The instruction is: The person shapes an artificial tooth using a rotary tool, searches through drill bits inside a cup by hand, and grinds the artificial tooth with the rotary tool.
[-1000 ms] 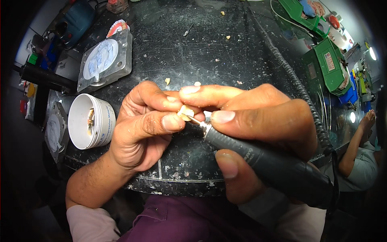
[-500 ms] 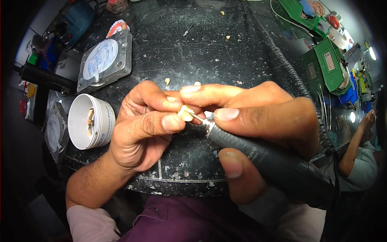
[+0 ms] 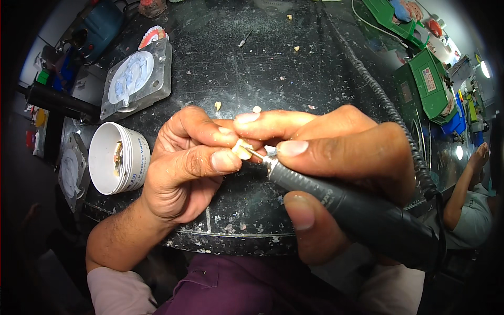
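Note:
Between the thumb and fingertips of my left hand [image 3: 191, 157] is a small yellowish artificial tooth [image 3: 242, 149]. My right hand [image 3: 341, 147] grips a black rotary handpiece [image 3: 352, 210], its thin metal bur [image 3: 255, 153] touching the tooth's right side. The right fingertips rest close beside the left ones, above the near edge of the black bench [image 3: 247, 210]. A small greyish-white piece [image 3: 271, 150] shows by the right index fingertip; I cannot tell whether it is held.
At left stand a white tub [image 3: 105, 157] and a metal flask half [image 3: 136, 79] with a denture model [image 3: 153, 37] behind it. Loose teeth [image 3: 218, 106] and a bur [image 3: 245, 38] lie beyond my hands. Green bins [image 3: 428, 84] and the coiled cord [image 3: 367, 79] are at right.
The tooth has turned slightly in my left fingertips. The handpiece has shifted a little to the left and rolled slightly; both hands stay nearly in place.

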Available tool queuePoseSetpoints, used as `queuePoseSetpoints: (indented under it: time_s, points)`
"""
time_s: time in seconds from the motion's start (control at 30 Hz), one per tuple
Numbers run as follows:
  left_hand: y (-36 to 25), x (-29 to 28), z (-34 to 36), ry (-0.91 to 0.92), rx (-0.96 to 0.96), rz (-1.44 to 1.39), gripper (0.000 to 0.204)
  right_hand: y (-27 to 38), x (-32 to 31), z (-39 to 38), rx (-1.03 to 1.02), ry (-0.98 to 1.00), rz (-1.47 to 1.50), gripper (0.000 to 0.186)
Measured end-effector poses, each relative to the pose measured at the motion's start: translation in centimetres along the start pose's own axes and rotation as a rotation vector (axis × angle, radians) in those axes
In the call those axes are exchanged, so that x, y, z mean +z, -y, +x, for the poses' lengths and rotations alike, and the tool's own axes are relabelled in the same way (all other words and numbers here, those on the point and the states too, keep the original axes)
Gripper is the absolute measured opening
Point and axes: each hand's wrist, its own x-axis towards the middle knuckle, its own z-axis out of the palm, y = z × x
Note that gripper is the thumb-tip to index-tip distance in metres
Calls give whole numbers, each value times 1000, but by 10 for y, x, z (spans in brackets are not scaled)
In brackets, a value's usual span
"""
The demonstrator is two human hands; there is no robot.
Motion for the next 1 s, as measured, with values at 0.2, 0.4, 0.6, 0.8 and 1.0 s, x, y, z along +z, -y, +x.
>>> queuePoseSetpoints:
  time_s: [0.2,0.4,0.6,0.8,1.0]
  points:
    - [-1,2,0,16,-13,-25,19,6,-5,0,18,73,-57,24]
    - [0,2,1,-1,-12,-11,20,-1,-11,0,23,152,59,25]
    - [-1,1,0,-9,-5,-6,20,6,0,0,-18,16,-108,25]
    - [-1,2,0,-1,-4,-1,20,-1,-1,2,-72,-3,-76,22]
    - [0,2,0,4,-1,-4,20,6,2,1,-20,-27,-104,22]
